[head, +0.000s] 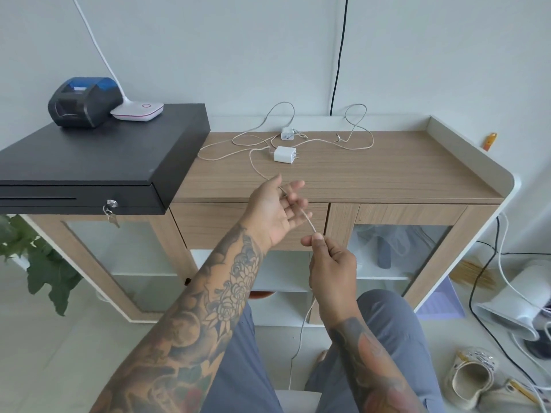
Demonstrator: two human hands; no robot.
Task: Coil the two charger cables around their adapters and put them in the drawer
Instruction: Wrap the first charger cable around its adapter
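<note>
Two white adapters lie on the wooden cabinet top: the nearer adapter [285, 155] and a smaller far adapter [287, 133] near the wall. Their pale braided cables [356, 146] sprawl in loops across the top. One cable [258, 171] runs from the nearer adapter off the front edge into my hands. My left hand [275, 211] is palm up with fingers spread, the cable lying across them. My right hand [331, 268] pinches the same cable just below, and the rest hangs down between my knees. The drawer [208, 225] under the top is closed.
A black cash drawer box [98, 162] with a key sits on the left, carrying a receipt printer [85, 101] and a white lamp base [138, 111]. A raised white rim [477, 150] edges the top's right side. Floor clutter and cords lie at the right.
</note>
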